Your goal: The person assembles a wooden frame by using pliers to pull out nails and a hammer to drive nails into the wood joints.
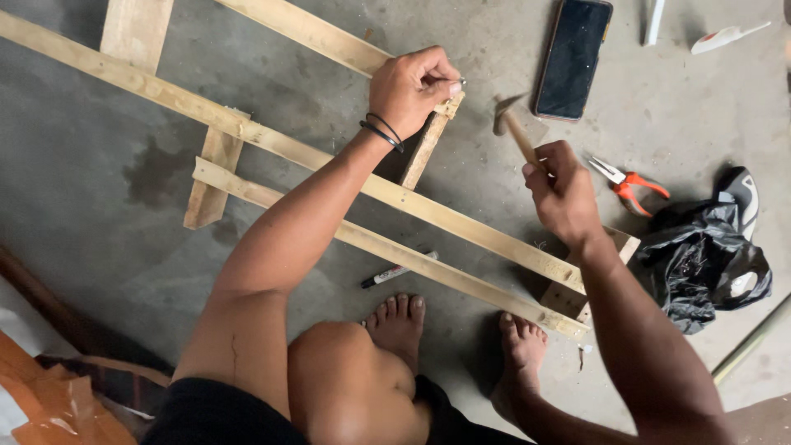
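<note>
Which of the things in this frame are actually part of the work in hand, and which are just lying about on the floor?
In use:
- left hand pinching a nail on the wooden slat frame
- right hand gripping a hammer

Lying about:
- phone
- orange-handled pliers
- marker pen
- black plastic bag

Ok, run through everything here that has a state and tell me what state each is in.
Left hand: pinching a nail upright on the wooden frame.
Right hand: gripping the hammer, raised off the wood.
Phone: screen dark, lying flat.
Pliers: lying untouched, handles spread.
Marker: capped, on the floor.
Black bag: crumpled.
</note>
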